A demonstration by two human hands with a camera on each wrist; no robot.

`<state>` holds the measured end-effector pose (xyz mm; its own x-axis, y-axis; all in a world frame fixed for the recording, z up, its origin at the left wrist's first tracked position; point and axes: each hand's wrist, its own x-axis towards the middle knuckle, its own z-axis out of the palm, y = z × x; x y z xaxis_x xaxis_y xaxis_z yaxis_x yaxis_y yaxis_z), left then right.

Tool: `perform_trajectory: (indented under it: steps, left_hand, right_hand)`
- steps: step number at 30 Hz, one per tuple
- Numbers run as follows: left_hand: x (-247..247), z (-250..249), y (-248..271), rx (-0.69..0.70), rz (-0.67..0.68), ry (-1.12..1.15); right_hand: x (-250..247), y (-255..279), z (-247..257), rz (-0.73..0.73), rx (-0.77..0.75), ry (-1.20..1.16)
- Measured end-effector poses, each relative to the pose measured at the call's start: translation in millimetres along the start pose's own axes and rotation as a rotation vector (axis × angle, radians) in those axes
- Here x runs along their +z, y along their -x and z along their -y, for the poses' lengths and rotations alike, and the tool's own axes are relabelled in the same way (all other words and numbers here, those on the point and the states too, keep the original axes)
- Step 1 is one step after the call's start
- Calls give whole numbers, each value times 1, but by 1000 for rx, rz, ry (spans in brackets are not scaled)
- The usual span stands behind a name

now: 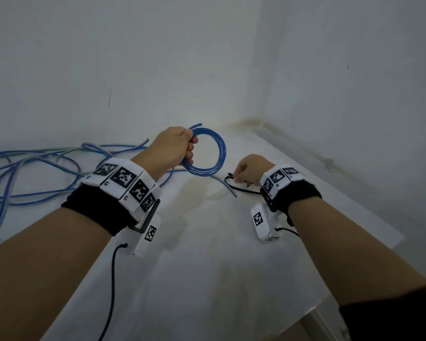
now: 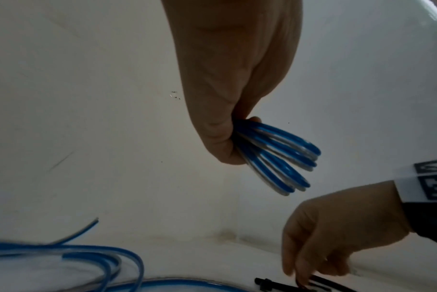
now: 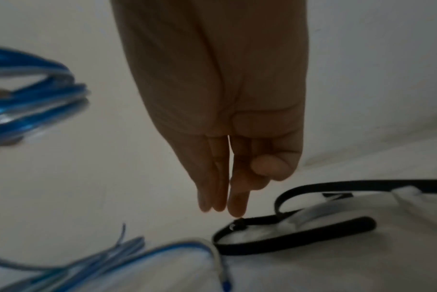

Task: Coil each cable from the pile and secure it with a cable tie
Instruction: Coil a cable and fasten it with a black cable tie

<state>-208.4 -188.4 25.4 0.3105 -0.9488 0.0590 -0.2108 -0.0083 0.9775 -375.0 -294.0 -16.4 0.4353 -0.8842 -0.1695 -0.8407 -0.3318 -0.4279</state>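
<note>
Head view: left hand (image 1: 175, 148) grips the blue coil (image 1: 207, 153) at centre frame, raised off the counter (image 1: 231, 242). Cable looks light and springy; hold where the loops bunch. Right hand (image 1: 251, 168), fingers straight, reaches the thin, flexible black cable tie (image 3: 282, 237); take it near the head.

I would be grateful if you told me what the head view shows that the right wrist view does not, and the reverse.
Only the head view shows the left hand gripping the round coil of blue cable, the loose pile of blue cables at left, and both marker-covered wristbands.

Only the right wrist view shows the right hand's fingers pointing straight down, their tips just above the black cable tie's head; whether they touch it is unclear.

Both show the right hand, the black plastic cable ties, the coil and the white table.
</note>
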Motion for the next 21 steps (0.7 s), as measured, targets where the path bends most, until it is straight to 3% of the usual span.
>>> perform_trajectory:
  steps: [3,5,6,8,10,11,15,18,21]
  left_hand:
    - [-10,3,-6,-9,-18,2]
    - [-15,6,-8,-18,-27,9]
    - [-17,6,-8,-20,-31,10]
    - [-21,7,-7,-24,-37,11]
    - [-24,8,-6,-30,-42,10]
    - [-26,9,-5,-34,-44,16]
    - [-33,8,4,-51,-80,34]
    - [-41,8,14,-49,-116,15]
    - [-55,7,27,-40,-150,-9]
  right_hand:
    - [15,-56,-34,107,65,303]
    - [47,-164,-115,116,75,472]
    - [53,-188,-131,146,49,476]
    - [45,-154,-96,108,109,412]
    - [18,-57,-24,55,13,323]
    - [10,-34,-5,10,-5,241]
    - [-4,-1,19,-185,-119,-309]
    - [-4,22,47,-186,-281,-663]
    - [-2,47,83,-134,-418,-847]
